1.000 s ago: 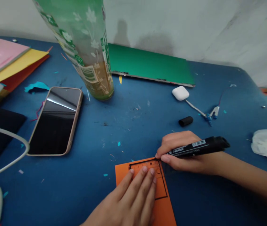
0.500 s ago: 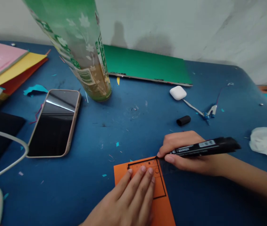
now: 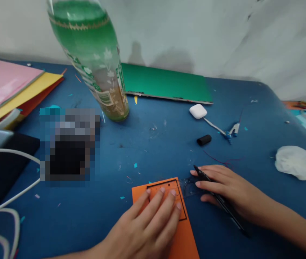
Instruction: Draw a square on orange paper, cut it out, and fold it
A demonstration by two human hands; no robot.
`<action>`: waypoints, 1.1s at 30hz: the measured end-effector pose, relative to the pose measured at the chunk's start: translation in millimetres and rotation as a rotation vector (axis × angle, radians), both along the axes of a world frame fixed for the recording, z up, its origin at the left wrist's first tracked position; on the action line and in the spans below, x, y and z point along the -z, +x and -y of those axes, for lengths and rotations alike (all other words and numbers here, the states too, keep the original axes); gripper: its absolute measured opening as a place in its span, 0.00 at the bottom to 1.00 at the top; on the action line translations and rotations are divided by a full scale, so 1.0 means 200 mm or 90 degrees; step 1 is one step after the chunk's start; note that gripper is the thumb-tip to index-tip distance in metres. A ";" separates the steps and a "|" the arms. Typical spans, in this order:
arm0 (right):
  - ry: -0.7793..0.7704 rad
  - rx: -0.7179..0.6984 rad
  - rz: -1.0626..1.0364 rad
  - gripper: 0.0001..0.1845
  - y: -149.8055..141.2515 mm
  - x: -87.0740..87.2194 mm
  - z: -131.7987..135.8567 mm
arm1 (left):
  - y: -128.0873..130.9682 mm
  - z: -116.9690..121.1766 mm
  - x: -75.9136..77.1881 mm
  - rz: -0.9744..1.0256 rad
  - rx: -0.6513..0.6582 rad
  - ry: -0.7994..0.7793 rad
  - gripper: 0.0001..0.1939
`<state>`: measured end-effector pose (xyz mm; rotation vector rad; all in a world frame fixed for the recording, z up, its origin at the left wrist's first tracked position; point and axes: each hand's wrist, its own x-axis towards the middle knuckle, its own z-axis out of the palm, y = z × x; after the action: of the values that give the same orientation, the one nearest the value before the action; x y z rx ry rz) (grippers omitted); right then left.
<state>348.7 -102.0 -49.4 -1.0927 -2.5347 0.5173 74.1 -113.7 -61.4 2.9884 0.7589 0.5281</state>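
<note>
My left hand (image 3: 151,223) lies flat with fingers spread over an orange card (image 3: 189,239), which carries a thick black rectangular outline. A clear plastic ruler (image 3: 187,187) lies under the fingers and sticks out past the card's right edge. In my right hand (image 3: 231,189), a black marker (image 3: 223,203) is held between the fingers, its uncapped tip pointing up and left, off the card. The right fingertips are beside the ruler's end; I cannot tell whether they touch it. The black marker cap (image 3: 204,140) rests on the table above my right hand.
Behind stand a green-labelled bottle (image 3: 96,68) and a green board (image 3: 169,84). To the left are a blurred-out phone (image 3: 70,147), a white cable (image 3: 9,153) and coloured folders (image 3: 7,82). On the right lie a white earbud case (image 3: 198,111) and a crumpled tissue (image 3: 295,162).
My right hand has lifted the marker tip off the card's top corner and moved slightly right and down. The marker has swung to slant down-right. The left hand stays on the card.
</note>
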 end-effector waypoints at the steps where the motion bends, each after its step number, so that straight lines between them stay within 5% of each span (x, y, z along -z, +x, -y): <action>1: 0.015 0.007 -0.005 0.13 0.00 0.01 0.02 | 0.00 -0.01 -0.01 0.003 -0.001 -0.001 0.20; 7: 0.026 0.070 -0.012 0.12 -0.03 0.01 0.08 | -0.03 -0.07 -0.15 -0.114 -0.130 -0.044 0.40; 11: 0.026 0.105 0.004 0.11 -0.02 -0.01 0.12 | -0.05 -0.07 -0.23 -0.220 -0.220 -0.083 0.41; 17: 0.177 0.180 -0.005 0.10 0.06 -0.04 0.22 | -0.06 -0.03 -0.26 -0.265 -0.226 -0.180 0.39; 23: 0.183 0.320 -0.057 0.12 0.10 -0.03 0.26 | 0.05 -0.09 -0.31 -0.220 -0.204 -0.234 0.41; 33: 0.185 0.366 -0.083 0.14 0.11 0.03 0.22 | 0.10 -0.22 -0.38 -0.244 -0.240 -0.273 0.15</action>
<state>371.2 -146.1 -55.1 -1.5221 -1.9697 0.0605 94.5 -69.2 14.3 2.5695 1.2839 -0.2049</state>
